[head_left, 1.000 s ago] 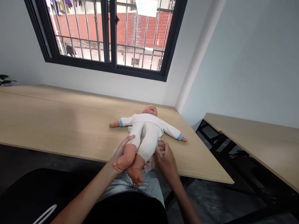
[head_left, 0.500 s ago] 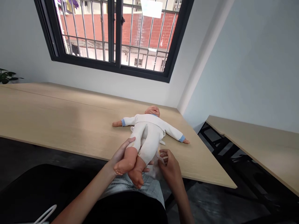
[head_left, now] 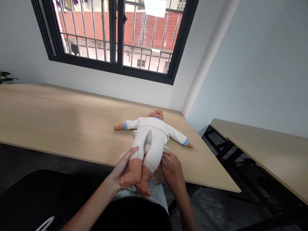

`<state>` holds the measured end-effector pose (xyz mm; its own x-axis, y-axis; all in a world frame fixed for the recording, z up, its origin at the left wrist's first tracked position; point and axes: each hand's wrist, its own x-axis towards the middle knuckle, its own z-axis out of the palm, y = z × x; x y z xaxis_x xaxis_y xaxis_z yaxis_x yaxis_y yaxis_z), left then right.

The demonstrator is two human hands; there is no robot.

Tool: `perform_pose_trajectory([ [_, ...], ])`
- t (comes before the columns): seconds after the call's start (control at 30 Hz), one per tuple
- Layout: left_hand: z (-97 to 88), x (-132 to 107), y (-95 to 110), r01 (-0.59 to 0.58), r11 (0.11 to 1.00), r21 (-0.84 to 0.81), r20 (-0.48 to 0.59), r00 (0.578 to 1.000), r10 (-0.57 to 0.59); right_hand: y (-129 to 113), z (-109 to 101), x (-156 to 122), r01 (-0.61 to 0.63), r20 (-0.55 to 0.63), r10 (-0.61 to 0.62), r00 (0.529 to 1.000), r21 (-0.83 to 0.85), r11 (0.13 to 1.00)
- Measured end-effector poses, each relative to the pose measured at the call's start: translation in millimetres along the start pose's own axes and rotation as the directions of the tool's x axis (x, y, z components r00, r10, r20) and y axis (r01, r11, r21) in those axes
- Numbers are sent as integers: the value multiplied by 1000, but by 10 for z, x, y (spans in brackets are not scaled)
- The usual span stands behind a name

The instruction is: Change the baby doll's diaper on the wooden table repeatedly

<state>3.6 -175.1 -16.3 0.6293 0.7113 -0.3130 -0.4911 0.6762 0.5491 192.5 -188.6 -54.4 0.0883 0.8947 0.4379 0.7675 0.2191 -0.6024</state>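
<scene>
A baby doll [head_left: 151, 126] in a white suit with blue cuffs lies on its back on a light wooden table [head_left: 60, 118], arms spread. My left hand [head_left: 124, 168] grips its raised legs near the shins, with the bare feet hanging towards me. My right hand [head_left: 172, 170] is at the doll's hip, its fingers on the edge of a white cloth [head_left: 156, 176] under the doll's bottom. The legs hide most of that cloth, so I cannot tell its exact shape.
The table's front edge runs just past my hands, above my denim-covered lap [head_left: 141, 192]. A second wooden table [head_left: 264, 141] stands to the right. A barred window [head_left: 115, 38] is in the wall behind, and a plant [head_left: 4, 76] shows at far left.
My right hand has shifted slightly towards the doll's hip, and my left hand sits a little higher on the legs. The whole view has tilted slightly.
</scene>
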Motion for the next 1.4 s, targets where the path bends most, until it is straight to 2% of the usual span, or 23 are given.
perform_pose_trajectory([
  [0.13, 25, -39, -155, 38, 999, -8, -14, 999, -38, -12, -94, -49, -67, -120, 71, 990, 38, 997],
  [0.2, 24, -50, -217, 45, 999, 18, -53, 998, -44, -53, -148, -128, -118, -98, 131, 987, 127, 985],
  [0.27, 16, -48, -263, -33, 996, 88, -97, 994, 42, -135, -156, -230, -173, -29, 181, 983, 184, 968],
  [0.33, -2, -36, -282, -173, 960, 221, -118, 972, 202, -245, -105, -339, -186, 2, 189, 982, 178, 966],
  [0.4, -29, -25, -263, -292, 864, 410, -111, 924, 365, -348, -15, -433, -160, -27, 165, 986, 147, 976],
  [0.47, -63, -24, -202, -334, 728, 599, -71, 883, 464, -415, 74, -498, -121, -70, 130, 989, 120, 985],
  [0.53, -97, -35, -118, -335, 602, 725, -30, 858, 513, -440, 138, -536, -89, -95, 97, 991, 85, 992],
  [0.6, -126, -59, -38, -324, 557, 765, -19, 853, 522, -444, 186, -558, -58, -97, 61, 993, 36, 998],
  [0.73, -184, -118, 83, -296, 633, 715, -107, 849, 517, -467, 294, -585, -31, -150, 22, 988, -56, 998],
  [0.8, -236, -143, 160, -324, 626, 709, -116, 822, 557, -463, 327, -582, -30, -193, 11, 981, -95, 995],
  [0.87, -302, -163, 268, -352, 591, 726, -72, 816, 574, -404, 302, -560, -44, -217, 14, 976, -134, 990],
  [0.97, -397, -173, 451, -349, 532, 772, -6, 832, 555, -204, 128, -490, -75, -199, 28, 980, -235, 969],
  [1.1, -496, -97, 580, -338, 505, 794, -14, 821, 571, 49, -199, -361, 0, -99, -52, 994, -466, 885],
  [1.23, -562, 20, 547, -350, 562, 749, 6, 852, 523, 105, -340, -275, -26, -133, -61, 989, -575, 818],
  [1.33, -548, 56, 487, -347, 644, 682, 0, 880, 474, 121, -274, -277, -59, -166, -53, 985, -604, 795],
  [1.4, -512, 55, 440, -337, 703, 626, -22, 894, 447, 121, -174, -306, -46, -193, -93, 977, -612, 790],
])
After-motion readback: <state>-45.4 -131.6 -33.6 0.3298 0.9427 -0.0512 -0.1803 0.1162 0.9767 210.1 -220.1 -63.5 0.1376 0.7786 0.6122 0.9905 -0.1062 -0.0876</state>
